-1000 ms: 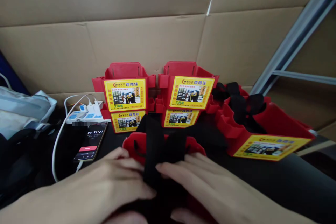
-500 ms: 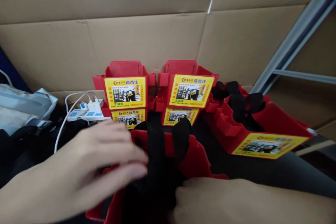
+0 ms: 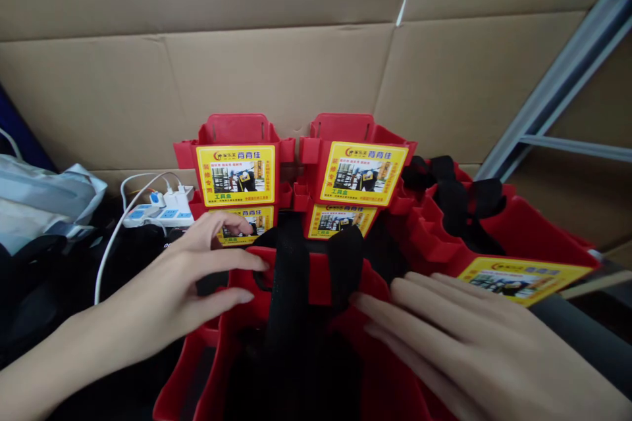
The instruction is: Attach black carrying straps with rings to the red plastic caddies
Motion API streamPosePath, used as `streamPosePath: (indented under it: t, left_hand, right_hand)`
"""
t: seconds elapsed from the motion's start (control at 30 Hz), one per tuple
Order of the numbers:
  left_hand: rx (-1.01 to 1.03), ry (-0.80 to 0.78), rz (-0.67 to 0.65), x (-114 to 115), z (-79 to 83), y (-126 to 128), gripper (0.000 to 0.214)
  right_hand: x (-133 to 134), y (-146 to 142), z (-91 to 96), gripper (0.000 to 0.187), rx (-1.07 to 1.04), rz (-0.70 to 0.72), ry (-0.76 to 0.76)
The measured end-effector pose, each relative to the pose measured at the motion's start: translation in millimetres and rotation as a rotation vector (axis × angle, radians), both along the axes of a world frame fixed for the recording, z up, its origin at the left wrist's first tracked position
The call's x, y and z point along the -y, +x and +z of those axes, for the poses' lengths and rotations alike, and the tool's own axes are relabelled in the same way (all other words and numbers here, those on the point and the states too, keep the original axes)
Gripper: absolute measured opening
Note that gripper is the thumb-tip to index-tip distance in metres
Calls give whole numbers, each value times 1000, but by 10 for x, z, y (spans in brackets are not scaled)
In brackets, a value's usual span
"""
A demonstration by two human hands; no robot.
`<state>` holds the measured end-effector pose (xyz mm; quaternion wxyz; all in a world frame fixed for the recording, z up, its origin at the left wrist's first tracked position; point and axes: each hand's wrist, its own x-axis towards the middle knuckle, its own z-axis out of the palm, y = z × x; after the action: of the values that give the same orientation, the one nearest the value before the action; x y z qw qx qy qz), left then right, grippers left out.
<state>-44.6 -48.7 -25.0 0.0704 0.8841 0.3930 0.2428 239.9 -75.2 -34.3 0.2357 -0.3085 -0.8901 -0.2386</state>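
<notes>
Directly before me is a red plastic tool box [image 3: 320,279], with a black webbing strap [image 3: 289,283] looped through slots in its back wall. My left hand [image 3: 190,276] hovers at the back left corner, fingers spread and thumb apart, holding nothing; one fingertip is close to the rim. On the other side, my right hand [image 3: 444,329] reaches over the box's right wall with fingers stretched out, their tips by the strap's right band. Whether they touch the strap I cannot tell. Dark shadow hides the inside of the box.
Behind stand stacked red tool boxes in a left stack [image 3: 236,174] and a right stack [image 3: 363,174], with yellow labels. More strapped boxes [image 3: 533,223] lie at right. A white power strip [image 3: 162,214] with cables is at left. Cardboard [image 3: 276,79] backs everything; a metal frame [image 3: 543,72] slants at right.
My right hand has come up from inside the box to its right wall, and its fingers have straightened. My left hand has spread its fingers and drawn slightly back from the strap.
</notes>
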Motion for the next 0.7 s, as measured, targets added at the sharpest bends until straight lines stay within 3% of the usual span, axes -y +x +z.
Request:
streamPosePath:
  t: [0.13, 0.3, 0.5, 0.63, 0.7]
  left_hand:
    - [-89, -46, -4, -9, -41, 81, 17]
    - [18, -153, 63, -14, -108, 133, 18]
    - [83, -54, 158, 9, -138, 177, 13]
    - [243, -132, 198, -13, -190, 139, 6]
    - [393, -181, 199, 41, -252, 76, 23]
  right_hand:
    - [-24, -142, 19, 32, 113, -50, -24]
    - [-87, -160, 43, 27, 67, -81, -67]
    - [-266, -108, -75, 30, -7, -133, -95]
    - [-263, -105, -78, 27, -172, -168, -217]
    - [-176, -83, -84, 30, -265, -162, -255]
